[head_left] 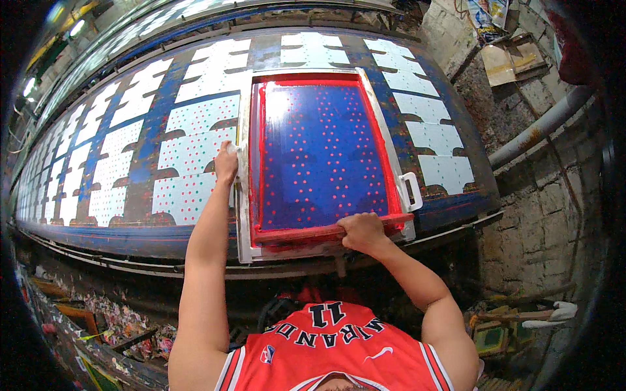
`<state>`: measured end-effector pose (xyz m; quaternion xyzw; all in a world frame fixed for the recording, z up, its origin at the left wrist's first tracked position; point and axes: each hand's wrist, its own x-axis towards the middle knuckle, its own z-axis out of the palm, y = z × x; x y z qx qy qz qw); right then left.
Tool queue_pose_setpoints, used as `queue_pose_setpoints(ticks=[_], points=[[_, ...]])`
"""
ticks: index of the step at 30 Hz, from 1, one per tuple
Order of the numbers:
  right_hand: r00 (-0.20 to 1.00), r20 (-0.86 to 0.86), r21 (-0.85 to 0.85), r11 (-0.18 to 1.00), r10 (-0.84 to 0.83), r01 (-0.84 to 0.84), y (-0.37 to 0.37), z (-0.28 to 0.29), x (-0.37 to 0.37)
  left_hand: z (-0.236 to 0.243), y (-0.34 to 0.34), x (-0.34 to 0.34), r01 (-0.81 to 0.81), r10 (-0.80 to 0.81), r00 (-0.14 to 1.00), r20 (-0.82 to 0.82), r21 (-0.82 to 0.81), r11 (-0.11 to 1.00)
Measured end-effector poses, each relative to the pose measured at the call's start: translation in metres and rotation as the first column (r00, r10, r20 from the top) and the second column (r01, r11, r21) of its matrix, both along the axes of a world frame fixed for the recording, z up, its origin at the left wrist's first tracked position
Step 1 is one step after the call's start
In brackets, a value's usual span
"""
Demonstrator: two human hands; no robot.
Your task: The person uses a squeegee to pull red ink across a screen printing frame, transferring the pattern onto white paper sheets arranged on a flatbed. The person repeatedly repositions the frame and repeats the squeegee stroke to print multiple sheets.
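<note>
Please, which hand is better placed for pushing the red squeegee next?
Probably the right hand: it grips the red squeegee at the near end of the screen frame, while the left hand holds its left side.

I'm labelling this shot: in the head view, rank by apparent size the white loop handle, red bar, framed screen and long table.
1. Long table
2. Framed screen
3. Red bar, partly covered by the right hand
4. White loop handle, on the screen's right side
</note>
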<state>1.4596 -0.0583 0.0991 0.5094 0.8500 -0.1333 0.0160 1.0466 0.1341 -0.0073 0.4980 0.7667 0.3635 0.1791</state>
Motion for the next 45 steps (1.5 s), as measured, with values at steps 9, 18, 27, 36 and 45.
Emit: queue_pose_setpoints(ticks=[9, 18, 27, 36, 45], points=[[0.986, -0.161, 0.310, 0.951, 0.047, 0.005, -0.012, -0.042, 0.012, 0.005, 0.002, 0.004, -0.063, 0.058, 0.997, -0.046, -0.121, 0.991], [0.991, -0.094, 0.388, 0.920, 0.094, -0.050, 0.154, -0.053, 0.008, 0.005, -0.003, 0.008, -0.075, 0.072, 0.996, -0.050, -0.064, 0.995], [0.995, -0.077, 0.430, 0.903, 0.058, -0.019, 0.368, -0.065, -0.015, 0.012, -0.005, 0.014, -0.098, 0.098, 0.991, -0.090, 0.006, 0.995], [0.999, 0.018, 0.500, 0.866, -0.032, 0.019, 0.506, -0.064, -0.038, 0.016, -0.005, 0.017, -0.097, 0.097, 0.995, -0.012, -0.002, 0.995], [0.996, 0.042, 0.375, 0.923, 0.075, -0.085, 0.551, -0.030, -0.033, 0.015, -0.005, 0.015, -0.115, 0.117, 0.993, 0.019, -0.069, 0.991]])
